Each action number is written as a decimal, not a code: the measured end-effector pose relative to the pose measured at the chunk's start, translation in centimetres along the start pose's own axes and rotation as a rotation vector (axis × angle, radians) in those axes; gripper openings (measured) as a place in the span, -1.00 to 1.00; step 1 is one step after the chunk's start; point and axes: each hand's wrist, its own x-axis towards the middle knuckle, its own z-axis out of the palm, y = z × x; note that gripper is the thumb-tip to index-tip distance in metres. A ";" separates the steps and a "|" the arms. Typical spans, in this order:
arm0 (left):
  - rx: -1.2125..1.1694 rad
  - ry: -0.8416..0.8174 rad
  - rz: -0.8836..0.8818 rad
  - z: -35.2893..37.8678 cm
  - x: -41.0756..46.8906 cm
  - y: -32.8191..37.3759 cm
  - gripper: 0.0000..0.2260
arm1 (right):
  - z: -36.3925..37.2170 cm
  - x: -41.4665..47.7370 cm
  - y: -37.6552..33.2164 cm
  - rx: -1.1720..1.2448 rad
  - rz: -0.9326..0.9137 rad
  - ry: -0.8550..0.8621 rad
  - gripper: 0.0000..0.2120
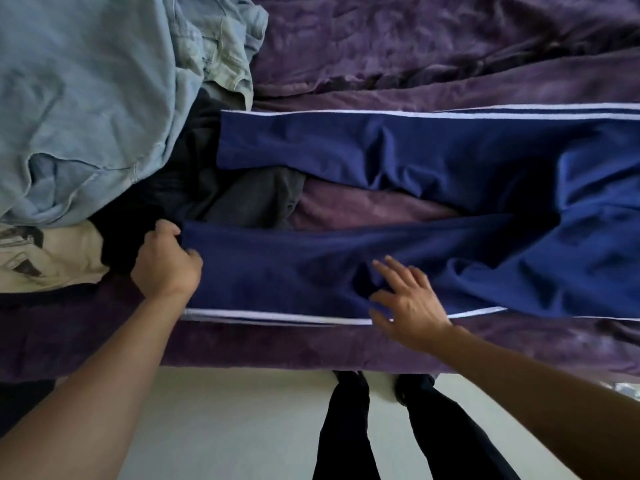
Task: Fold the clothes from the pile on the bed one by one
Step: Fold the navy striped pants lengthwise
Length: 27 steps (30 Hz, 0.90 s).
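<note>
Your left hand (166, 261) pinches the cuff of the trousers (398, 216), spread across the middle of the frame on the bed (433, 46). Your right hand (405, 299) rests flat, fingers spread, on the nearer leg. The pile (86, 109) fills the upper left.

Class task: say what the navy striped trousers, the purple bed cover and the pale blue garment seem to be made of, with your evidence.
The navy striped trousers: probably a smooth synthetic knit; slight sheen, soft folds. The purple bed cover: likely plush velvet or fleece; mottled nap. The pale blue garment: seemingly washed cotton, perhaps denim; matte, stitched seams.
</note>
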 end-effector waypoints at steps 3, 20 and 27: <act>-0.062 0.050 0.249 1.4 -2.4 4.9 -0.75 | -0.2 -2.3 1.7 0.081 0.152 0.003 -0.73; 0.400 -0.511 0.853 20.1 -31.4 31.2 -0.55 | -7.1 -23.5 38.5 -0.345 0.672 -0.256 -0.29; 0.424 -0.252 0.675 23.7 -30.2 35.1 -0.72 | -7.9 -25.1 46.9 -0.227 0.477 -0.137 -0.49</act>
